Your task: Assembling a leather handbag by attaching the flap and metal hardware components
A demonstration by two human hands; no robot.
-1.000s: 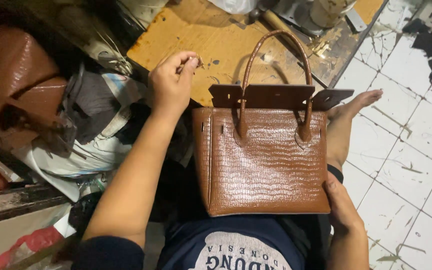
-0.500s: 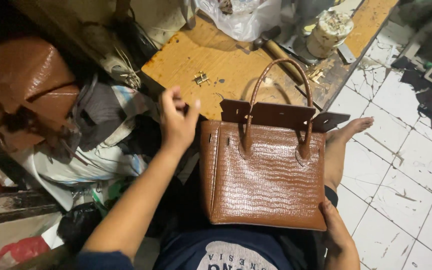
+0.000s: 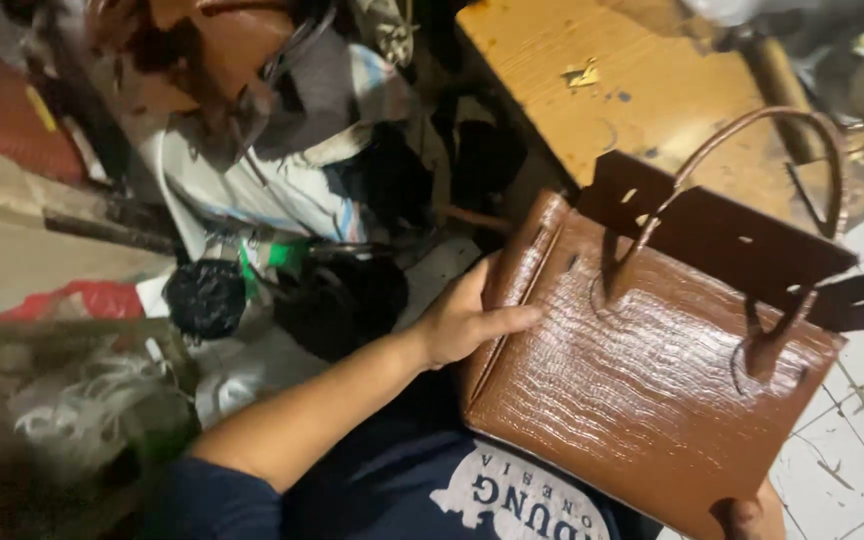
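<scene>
While we sit with brown handbag tilted across lap, our right hand grips its bottom corner, only fingertips visible, so grasp probably closed. Our left hand presses bag's side edge, thumb on textured front, fingers behind. Beyond left hand, heap of cloth and bags. Past bag's arched handle, wooden board.
</scene>
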